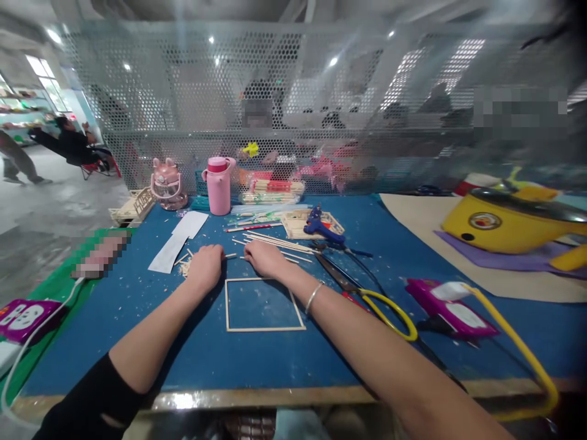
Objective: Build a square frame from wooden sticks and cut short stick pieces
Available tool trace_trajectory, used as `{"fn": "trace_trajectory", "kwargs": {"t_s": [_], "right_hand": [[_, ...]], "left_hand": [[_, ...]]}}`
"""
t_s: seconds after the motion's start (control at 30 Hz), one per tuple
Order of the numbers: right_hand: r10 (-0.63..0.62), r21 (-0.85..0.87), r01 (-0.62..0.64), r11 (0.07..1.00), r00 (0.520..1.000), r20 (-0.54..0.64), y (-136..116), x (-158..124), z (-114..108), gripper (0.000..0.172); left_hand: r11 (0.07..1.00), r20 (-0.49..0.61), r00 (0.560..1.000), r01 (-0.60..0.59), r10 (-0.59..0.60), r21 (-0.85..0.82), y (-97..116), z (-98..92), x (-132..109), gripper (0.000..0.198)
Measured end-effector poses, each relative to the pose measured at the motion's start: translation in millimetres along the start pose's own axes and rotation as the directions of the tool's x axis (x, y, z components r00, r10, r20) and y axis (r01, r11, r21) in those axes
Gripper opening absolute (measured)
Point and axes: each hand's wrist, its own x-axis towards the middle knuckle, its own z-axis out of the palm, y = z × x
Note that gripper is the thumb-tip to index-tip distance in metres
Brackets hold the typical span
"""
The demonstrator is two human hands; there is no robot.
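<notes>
My left hand (pixel 206 267) rests on the blue table with its fingers curled; a short wooden stick (pixel 230 256) pokes out of its fingertips. Facing it, my right hand (pixel 265 259) is closed too, with a light stick end (pixel 242 257) at its fingers. The two pieces point at each other across a small gap. Below the hands lies a rectangular frame of thin sticks (pixel 266 329), partly covered by my right wrist. Loose long sticks (pixel 279 243) lie just beyond my right hand, and a pile of short stick pieces (pixel 184 267) sits beside my left hand.
A blue glue gun (pixel 321 227) and yellow-handled scissors (pixel 389 313) lie at the right. Purple power strips (pixel 452 308) (pixel 30 319) with cables sit at both sides. Behind stand a pink bottle (pixel 219 189), a clear pink jug (pixel 169 183) and a mesh screen (pixel 192 79). A yellow pot (pixel 509 220) stands far right.
</notes>
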Motion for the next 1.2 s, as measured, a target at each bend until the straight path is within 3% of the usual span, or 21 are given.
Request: {"fn": "trace_trajectory", "kwargs": {"t_s": [0.17,0.33,0.4,0.43,0.5,0.57,0.63,0.7,0.8,0.9,1.03,1.1,1.2], "right_hand": [[0.042,0.154,-0.027,0.988,0.995,-0.095,-4.9,-5.4,-2.9,0.014],[0.088,0.396,-0.015,0.918,0.982,-0.167,-6.4,-15.3,-15.6,0.021],[0.112,0.544,-0.009,0.839,0.981,-0.158,-4.1,-25.1,-19.2,0.029],[0.137,0.656,-0.012,0.754,0.981,-0.140,-2.4,-30.9,-19.7,0.030],[0.183,0.823,-0.029,0.568,0.979,-0.092,1.4,-42.8,-18.2,0.025],[0.196,0.878,-0.047,0.475,0.979,-0.053,4.9,-52.8,-14.8,0.020],[0.179,0.854,-0.027,0.520,0.981,-0.078,6.8,-59.3,-12.1,0.020],[0.110,0.744,0.061,0.665,0.978,-0.179,7.0,-63.1,-12.0,0.020],[-0.039,0.515,0.192,0.836,0.955,-0.294,5.9,-67.0,-17.3,0.021],[-0.153,0.404,0.271,0.874,0.941,-0.301,4.9,-70.5,-25.0,0.017],[-0.280,0.359,0.376,0.854,0.914,-0.292,4.1,-73.1,-30.4,0.019],[-0.290,0.397,0.392,0.830,0.911,-0.293,3.3,-73.8,-29.9,0.019],[-0.209,0.533,0.343,0.774,0.932,-0.296,1.8,-74.4,-25.9,0.011]], "left_hand": [[0.944,-0.047,0.998,0.023,-0.041,-0.330,8.1,-1.9,-3.3,0.023],[0.721,0.041,0.990,0.124,-0.132,-0.681,29.8,1.1,-4.4,0.035],[0.619,0.070,0.989,0.138,-0.132,-0.774,37.9,1.5,-5.6,0.034],[0.574,0.076,0.988,0.138,-0.132,-0.807,40.9,1.1,-6.7,0.033],[0.507,0.077,0.989,0.131,-0.127,-0.852,44.7,-0.5,-10.2,0.033],[0.425,0.083,0.990,0.125,-0.116,-0.896,46.4,-2.9,-15.2,0.035],[0.306,0.109,0.989,0.136,-0.103,-0.942,47.6,-5.4,-20.7,0.038],[0.186,0.160,0.983,0.173,-0.087,-0.967,49.1,-7.3,-25.5,0.043],[0.104,0.251,0.966,0.256,-0.059,-0.961,51.0,-7.9,-30.5,0.043],[0.137,0.282,0.957,0.290,-0.074,-0.947,50.8,-5.9,-33.5,0.040],[0.293,0.248,0.967,0.256,-0.064,-0.921,50.3,-3.5,-36.4,0.042],[0.307,0.296,0.955,0.290,-0.030,-0.906,51.5,-3.9,-37.8,0.046],[0.269,0.386,0.922,0.376,-0.020,-0.886,54.9,-5.8,-39.8,0.048]]}}
